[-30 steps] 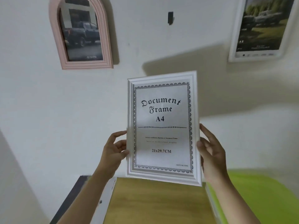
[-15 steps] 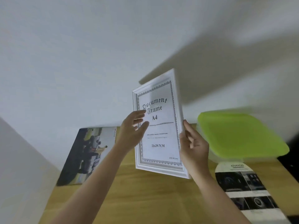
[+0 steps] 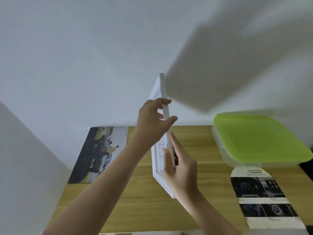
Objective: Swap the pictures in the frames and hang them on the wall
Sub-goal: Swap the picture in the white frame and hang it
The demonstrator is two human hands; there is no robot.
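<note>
I hold a white document frame [image 3: 161, 92] upright above the wooden table [image 3: 145, 207], turned almost edge-on to me, so only a sliver of its front shows. My left hand [image 3: 152, 121] grips the frame's upper part, fingers curled over its edge. My right hand [image 3: 179, 168] holds the lower part, thumb on the front and fingers behind. A rectangular car picture [image 3: 100, 153] lies flat on the table at the left. An arch-shaped car picture [image 3: 264, 197] lies at the right.
A clear container with a lime green lid [image 3: 259, 138] sits at the back right of the table. The white wall [image 3: 84, 56] rises right behind the table. A pale surface [image 3: 22, 158] borders the table's left side.
The view dropped from the wall frames to the table. The white frame came down and turned from facing me to nearly edge-on. My left hand moved up to its top edge.
</note>
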